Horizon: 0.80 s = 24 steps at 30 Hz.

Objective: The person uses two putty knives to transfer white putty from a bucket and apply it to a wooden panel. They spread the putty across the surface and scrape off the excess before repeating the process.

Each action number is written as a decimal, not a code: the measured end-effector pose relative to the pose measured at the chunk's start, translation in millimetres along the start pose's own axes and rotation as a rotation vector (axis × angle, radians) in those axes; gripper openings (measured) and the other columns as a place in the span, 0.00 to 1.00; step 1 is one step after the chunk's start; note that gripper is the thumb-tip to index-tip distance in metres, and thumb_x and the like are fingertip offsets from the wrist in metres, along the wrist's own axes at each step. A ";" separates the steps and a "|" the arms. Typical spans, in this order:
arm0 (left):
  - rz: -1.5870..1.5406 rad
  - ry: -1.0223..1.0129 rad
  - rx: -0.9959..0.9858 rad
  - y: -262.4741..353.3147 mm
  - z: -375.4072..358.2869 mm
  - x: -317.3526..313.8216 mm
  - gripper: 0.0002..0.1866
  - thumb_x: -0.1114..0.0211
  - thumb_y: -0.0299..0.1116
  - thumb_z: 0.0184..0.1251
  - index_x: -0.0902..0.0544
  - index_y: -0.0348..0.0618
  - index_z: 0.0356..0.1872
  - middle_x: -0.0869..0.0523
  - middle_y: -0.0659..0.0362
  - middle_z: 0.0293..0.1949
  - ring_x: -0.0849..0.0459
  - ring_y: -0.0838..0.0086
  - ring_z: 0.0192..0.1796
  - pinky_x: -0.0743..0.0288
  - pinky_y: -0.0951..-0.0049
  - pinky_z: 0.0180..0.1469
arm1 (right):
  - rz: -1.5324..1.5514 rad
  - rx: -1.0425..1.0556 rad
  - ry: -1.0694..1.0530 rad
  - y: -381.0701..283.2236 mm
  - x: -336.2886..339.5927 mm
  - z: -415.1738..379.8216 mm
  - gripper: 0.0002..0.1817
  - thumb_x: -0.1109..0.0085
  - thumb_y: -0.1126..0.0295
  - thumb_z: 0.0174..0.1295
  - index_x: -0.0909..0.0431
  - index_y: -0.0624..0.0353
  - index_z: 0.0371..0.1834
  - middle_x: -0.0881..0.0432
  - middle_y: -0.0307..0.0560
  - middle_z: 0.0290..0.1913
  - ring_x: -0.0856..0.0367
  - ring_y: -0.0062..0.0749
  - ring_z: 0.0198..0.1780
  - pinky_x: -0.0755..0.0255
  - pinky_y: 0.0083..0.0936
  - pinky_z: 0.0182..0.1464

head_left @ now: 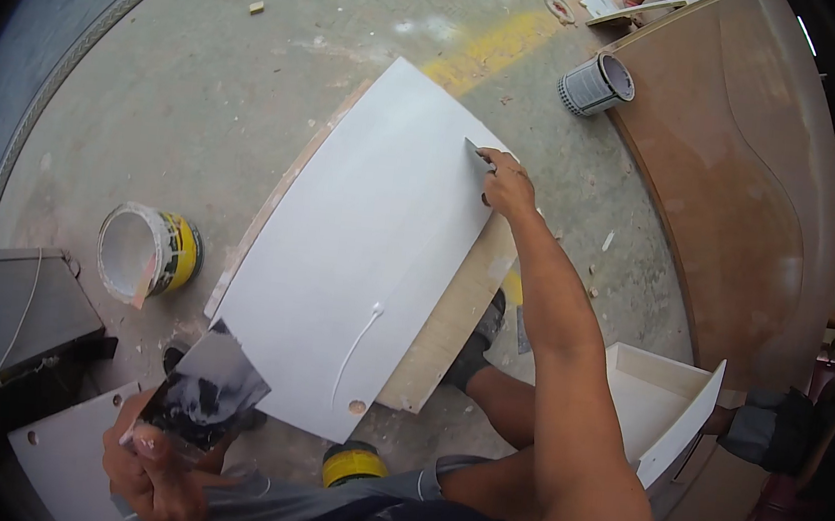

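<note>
Across the middle of my view lies the white panel [361, 225], tilted lengthwise, with a pale wooden board [452, 324] showing from under its right edge. I see the right hand [511, 187] at the panel's upper right edge, fingers closed around a small scraper [472, 148] whose blade is over the white surface; I cannot tell how hard it presses. Off the panel's lower left corner, the left hand [151, 471] grips a dark flat plate [209, 386] smeared with pale paste. Near the panel's bottom end I make out a thin white streak [355, 350] and a round hole [356, 407]. Left of the panel stands an open bucket [177, 255]; just below it is a yellow-banded can [354, 464]. Beyond its upper right are a metal tin [595, 84] and a large brown board [716, 189].
</note>
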<state>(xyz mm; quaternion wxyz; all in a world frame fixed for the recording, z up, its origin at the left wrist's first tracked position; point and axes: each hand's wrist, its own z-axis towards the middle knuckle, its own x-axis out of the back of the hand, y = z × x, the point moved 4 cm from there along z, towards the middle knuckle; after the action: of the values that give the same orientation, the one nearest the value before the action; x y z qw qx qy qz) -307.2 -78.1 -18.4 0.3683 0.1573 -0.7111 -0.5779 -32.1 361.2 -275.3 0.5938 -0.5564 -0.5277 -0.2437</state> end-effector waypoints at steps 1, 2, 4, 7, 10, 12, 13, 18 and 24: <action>-0.013 -0.009 -0.008 3.5 -0.4 -0.3 0.30 0.50 0.51 0.85 0.19 0.27 0.46 0.17 0.57 0.37 0.20 0.77 0.38 0.29 0.79 0.40 | -0.031 0.059 0.010 -3.1 -4.3 -11.3 0.27 0.51 0.79 0.61 0.19 0.50 0.64 0.17 0.52 0.62 0.19 0.47 0.63 0.27 0.38 0.67; -0.028 -0.012 -0.022 6.3 -0.2 0.3 0.30 0.50 0.51 0.85 0.18 0.26 0.47 0.16 0.57 0.37 0.20 0.77 0.38 0.29 0.79 0.40 | -0.061 0.125 0.027 -7.2 -8.4 -19.4 0.27 0.51 0.80 0.61 0.19 0.50 0.64 0.17 0.52 0.62 0.19 0.46 0.63 0.27 0.37 0.66; -0.022 -0.070 -0.008 10.6 -1.8 5.0 0.30 0.51 0.51 0.86 0.18 0.26 0.49 0.16 0.56 0.38 0.19 0.76 0.39 0.28 0.79 0.41 | -0.038 0.167 0.008 -11.5 -21.2 -43.7 0.28 0.50 0.80 0.60 0.19 0.49 0.64 0.17 0.51 0.61 0.18 0.47 0.62 0.27 0.37 0.66; -0.050 -0.119 -0.019 12.3 -5.8 12.0 0.28 0.51 0.48 0.86 0.19 0.25 0.51 0.15 0.56 0.39 0.18 0.77 0.40 0.27 0.80 0.43 | -0.041 0.228 0.024 -32.8 -28.1 -81.7 0.28 0.48 0.81 0.58 0.18 0.48 0.63 0.15 0.50 0.58 0.18 0.49 0.59 0.25 0.40 0.64; 0.025 -0.091 -0.124 8.1 -10.1 16.1 0.25 0.53 0.45 0.88 0.19 0.27 0.49 0.17 0.59 0.37 0.21 0.82 0.38 0.29 0.81 0.39 | -0.054 0.299 0.078 -31.5 -44.3 -115.2 0.28 0.47 0.79 0.57 0.18 0.45 0.61 0.15 0.48 0.56 0.17 0.51 0.55 0.24 0.43 0.60; -0.020 -0.099 -0.114 2.6 -9.7 22.8 0.25 0.50 0.44 0.86 0.19 0.26 0.49 0.16 0.59 0.34 0.22 0.81 0.34 0.31 0.78 0.36 | -0.050 0.302 0.074 -39.3 -47.4 -139.9 0.28 0.48 0.80 0.56 0.18 0.45 0.61 0.15 0.48 0.56 0.17 0.52 0.55 0.24 0.44 0.60; -0.040 -0.104 -0.107 1.6 -10.1 23.7 0.25 0.49 0.44 0.86 0.19 0.25 0.50 0.16 0.58 0.32 0.23 0.80 0.32 0.31 0.77 0.34 | -0.045 0.296 0.059 -41.3 -49.6 -151.5 0.28 0.48 0.80 0.56 0.18 0.45 0.62 0.15 0.48 0.56 0.17 0.52 0.55 0.24 0.44 0.60; -0.156 -0.021 -0.121 -2.9 -13.1 26.4 0.21 0.51 0.42 0.88 0.24 0.38 0.35 0.32 0.72 0.28 0.39 0.87 0.31 0.46 0.79 0.32 | -0.033 0.293 0.038 -50.9 -61.5 -195.5 0.30 0.47 0.79 0.55 0.19 0.45 0.63 0.15 0.47 0.58 0.18 0.52 0.53 0.25 0.44 0.61; -0.252 0.025 -0.127 -6.7 -22.1 35.4 0.21 0.49 0.45 0.88 0.23 0.40 0.34 0.32 0.73 0.27 0.39 0.88 0.30 0.47 0.79 0.30 | -0.034 0.296 0.006 -76.0 -80.7 -243.6 0.30 0.47 0.80 0.55 0.19 0.47 0.63 0.15 0.49 0.57 0.17 0.53 0.52 0.25 0.45 0.59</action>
<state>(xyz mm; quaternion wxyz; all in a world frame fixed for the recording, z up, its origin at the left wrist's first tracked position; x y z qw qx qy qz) -317.1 -118.6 -11.3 0.3108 0.2291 -0.6430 -0.6614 -38.3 93.7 -274.2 0.6666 -0.4532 -0.5654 -0.1749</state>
